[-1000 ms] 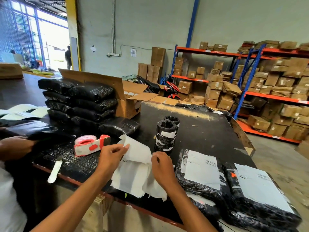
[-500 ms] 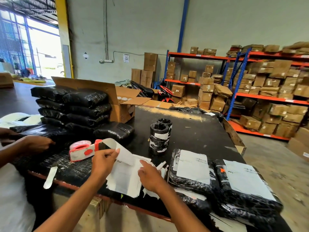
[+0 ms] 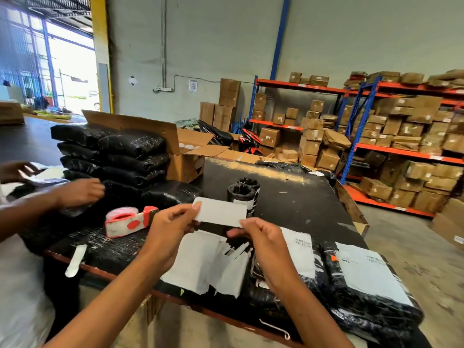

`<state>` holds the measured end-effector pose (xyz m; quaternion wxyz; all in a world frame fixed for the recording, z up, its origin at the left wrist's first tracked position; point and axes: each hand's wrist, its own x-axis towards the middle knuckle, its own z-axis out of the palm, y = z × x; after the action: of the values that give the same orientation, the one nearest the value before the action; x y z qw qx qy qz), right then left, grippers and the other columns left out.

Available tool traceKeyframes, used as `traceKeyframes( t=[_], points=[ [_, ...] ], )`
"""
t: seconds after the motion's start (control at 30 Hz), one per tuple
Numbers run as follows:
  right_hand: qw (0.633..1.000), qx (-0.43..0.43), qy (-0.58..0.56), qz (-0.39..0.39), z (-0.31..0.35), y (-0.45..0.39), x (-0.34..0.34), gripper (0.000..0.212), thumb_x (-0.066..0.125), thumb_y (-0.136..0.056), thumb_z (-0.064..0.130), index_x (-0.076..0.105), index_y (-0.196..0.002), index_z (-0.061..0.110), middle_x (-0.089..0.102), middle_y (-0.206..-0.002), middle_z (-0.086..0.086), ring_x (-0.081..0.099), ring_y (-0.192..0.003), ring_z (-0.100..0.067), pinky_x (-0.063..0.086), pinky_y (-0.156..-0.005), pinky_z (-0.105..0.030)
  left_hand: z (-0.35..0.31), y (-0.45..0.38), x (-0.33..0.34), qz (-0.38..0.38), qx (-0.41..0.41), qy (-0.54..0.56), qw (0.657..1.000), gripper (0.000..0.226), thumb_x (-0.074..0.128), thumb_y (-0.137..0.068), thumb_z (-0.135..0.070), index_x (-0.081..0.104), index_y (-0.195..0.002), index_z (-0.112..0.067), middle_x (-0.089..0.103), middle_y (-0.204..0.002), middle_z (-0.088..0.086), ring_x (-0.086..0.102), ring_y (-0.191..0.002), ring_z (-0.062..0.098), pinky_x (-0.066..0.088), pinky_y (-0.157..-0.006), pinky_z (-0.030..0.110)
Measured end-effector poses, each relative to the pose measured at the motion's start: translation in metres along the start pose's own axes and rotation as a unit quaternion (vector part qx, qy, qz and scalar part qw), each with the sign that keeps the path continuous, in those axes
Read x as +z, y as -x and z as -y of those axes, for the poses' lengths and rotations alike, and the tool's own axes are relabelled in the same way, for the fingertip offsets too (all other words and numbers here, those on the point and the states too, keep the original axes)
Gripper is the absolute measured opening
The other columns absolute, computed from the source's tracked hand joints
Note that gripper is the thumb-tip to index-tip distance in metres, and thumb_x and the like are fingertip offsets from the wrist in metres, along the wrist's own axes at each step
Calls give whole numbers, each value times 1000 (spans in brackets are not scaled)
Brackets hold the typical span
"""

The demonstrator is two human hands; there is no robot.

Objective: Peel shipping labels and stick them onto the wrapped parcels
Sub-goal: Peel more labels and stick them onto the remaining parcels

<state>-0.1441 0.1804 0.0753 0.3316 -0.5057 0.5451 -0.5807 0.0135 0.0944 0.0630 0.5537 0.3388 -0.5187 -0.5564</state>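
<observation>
Two hands, left hand (image 3: 167, 232) and right hand (image 3: 263, 243), fingers pinching white label (image 3: 221, 211) ends, above table (image 3: 301, 209)

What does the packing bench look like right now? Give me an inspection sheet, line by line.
Surface: black table, scuffed.
Job's things: white label held above backing sheets; labelled parcels at right; unlabelled parcel stack at left.
Clutter: tape dispenser, black rolls, open carton.
Grippers: left hand and right hand pinch the label.
Cables: nothing seen on the table.
Surroundings: shelving with boxes; another person's hands at left.
</observation>
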Motion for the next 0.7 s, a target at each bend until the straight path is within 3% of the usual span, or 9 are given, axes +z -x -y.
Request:
traceKeyframes(
  t=[0.07,0.13,0.2,0.23,0.27,0.37,0.5,0.57,0.7],
  points=[
    [1000,-4,17,-1,9,8,-10,25,55,-93,23,72,-88,5,77,-85,-2,66,-81,-1,45,-70,-7,-4,4,7,12,-3,7,1000,18,63,-89,-21,74,-93,-7,72,-75,2,56,-73,15,44,-67,27],
    [999,-15,30,3,16,15,-19,24,59,-91,23,71,-90,3,77,-84,-3,68,-82,-6,48,-69,-8,-10,6,12,17,-9,14,1000,18,63,-89,-20,74,-94,-6,70,-77,4,56,-73,15,44,-68,28],
    [999,-24,44,2,22,21,-27,21,60,-90,24,73,-88,8,77,-83,0,64,-95,-34,53,-84,-39,-15,8,17,25,-17,14,999,17,63,-89,-20,74,-95,-8,70,-82,8,56,-74,16,44,-68,28],
    [998,-30,49,4,26,23,-30,19,61,-90,24,73,-87,10,77,-83,2,60,-98,-43,47,-92,-50,-18,9,20,29,-19,16,999,16,63,-88,-20,74,-94,-9,69,-83,9,55,-74,15,44,-68,28],
    [998,-36,53,8,28,24,-34,18,61,-90,24,74,-87,11,78,-83,2,62,-98,-42,46,-96,-52,-20,9,23,33,-18,22,999,14,63,-88,-18,74,-91,-10,69,-82,9,55,-73,15,44,-68,28],
    [997,-47,50,18,31,24,-44,13,64,-87,21,74,-88,12,78,-83,0,70,-92,-13,46,-99,-32,-25,12,30,41,-21,28,999,13,61,-89,-15,73,-84,-12,69,-71,1,54,-70,13,43,-66,27],
    [996,-60,46,46,30,22,-52,14,64,-88,17,72,-93,7,78,-86,-2,69,-92,-28,51,-87,-17,-24,10,33,46,-34,25,998,14,61,-90,-14,74,-86,-10,68,-68,1,53,-67,12,43,-65,27],
    [995,-65,44,56,31,21,-53,14,63,-88,15,72,-94,5,78,-87,-2,70,-92,-22,49,-79,-10,-23,8,32,45,-42,20,998,14,63,-89,-14,75,-84,-11,69,-68,2,54,-66,12,44,-64,27],
    [993,-85,47,63,36,17,-52,11,63,-89,13,71,-92,7,78,-84,-2,71,-81,-14,49,-75,-11,-22,4,32,31,-34,-45,998,13,68,-85,-20,76,-77,-13,69,-64,1,57,-67,16,44,-67,30]
  ],
)
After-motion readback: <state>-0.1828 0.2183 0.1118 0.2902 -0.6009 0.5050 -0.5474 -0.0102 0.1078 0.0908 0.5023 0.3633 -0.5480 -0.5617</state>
